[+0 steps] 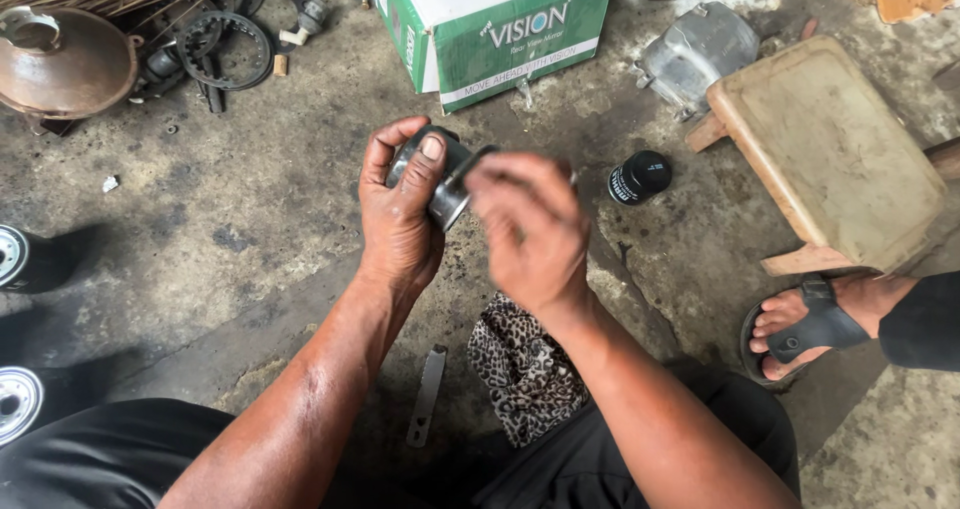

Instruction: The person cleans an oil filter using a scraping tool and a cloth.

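Both hands, left (400, 214) and blurred right (530, 234), grip a grey metal cylinder (445, 179) (its right end hidden).

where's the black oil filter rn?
Head view, right of centre: the black filter stands on the concrete floor, just right of the right hand, left of the wooden stool.

A single head-worn camera looks steeply down from above the person's own lap onto a stained concrete floor (250, 219), close enough that both forearms enter from six o'clock and fill the lower middle. The view faces forward toward twelve o'clock, where a green and white carton (495, 29) is cropped by the top edge. A wooden stool (830, 149) sits at two o'clock.
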